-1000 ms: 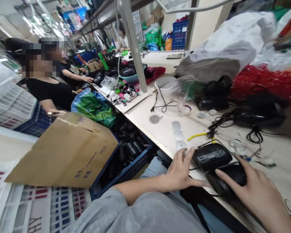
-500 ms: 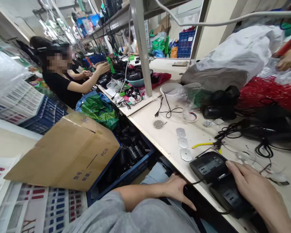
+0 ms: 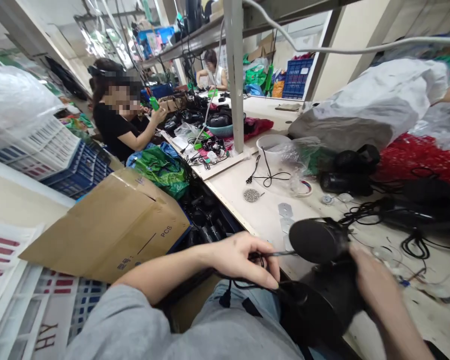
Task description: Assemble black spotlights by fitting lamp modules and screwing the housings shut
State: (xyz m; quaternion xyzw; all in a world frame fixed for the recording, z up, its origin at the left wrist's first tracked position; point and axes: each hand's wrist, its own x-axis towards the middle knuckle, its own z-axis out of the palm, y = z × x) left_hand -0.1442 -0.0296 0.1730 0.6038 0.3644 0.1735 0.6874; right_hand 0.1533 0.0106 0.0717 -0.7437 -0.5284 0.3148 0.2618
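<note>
My left hand [image 3: 247, 260] is closed round a bundled black power cord [image 3: 260, 258], just off the bench's front edge. Part of the cord runs right toward a black plastic device [image 3: 315, 240] with rounded twin bodies and a flat round end. A plug [image 3: 225, 298] dangles below the left hand. My right hand [image 3: 373, 277], blurred, grips the device's right side; its fingertips are partly hidden. The device is tilted over the bench edge, its lower part dark and blurred. Behind it lie thin grey plates [image 3: 285, 210], partly covered.
On the bench [image 3: 243, 205] are a round heap of small metal parts [image 3: 251, 195], a white tub [image 3: 273, 145], a tape roll [image 3: 303, 188] and tangled black cords [image 3: 363, 210]. A metal post [image 3: 234, 75] rises ahead. A cardboard box [image 3: 108, 225] stands left; co-workers sit beyond.
My left hand has risen from beside the bench edge and now holds the bundled cord. My right hand has turned the device, so its slotted face is hidden and a round end shows.
</note>
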